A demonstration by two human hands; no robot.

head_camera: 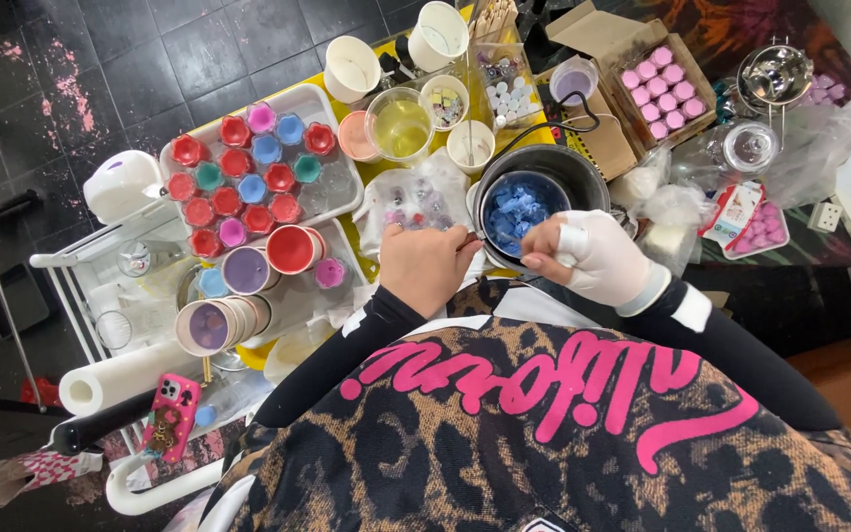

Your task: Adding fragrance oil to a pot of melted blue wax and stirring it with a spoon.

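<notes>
Left hand [424, 266] is closing its grip on a thin stick, right hand [583, 254], gloved, is pinching something small, both working over the pot [583, 169] of blue chunks [516, 205], keeping spills inside.

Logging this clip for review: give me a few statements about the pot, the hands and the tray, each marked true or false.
1. The dark pot holds blue chunks. True.
2. The right hand is bare. False: it wears a white covering.
3. The left hand rests inside the tray. False: it is beside the pot.
4. The tray holds small red, blue and pink moulds. True.
5. The box holds green pieces. False: they are pink.
</notes>
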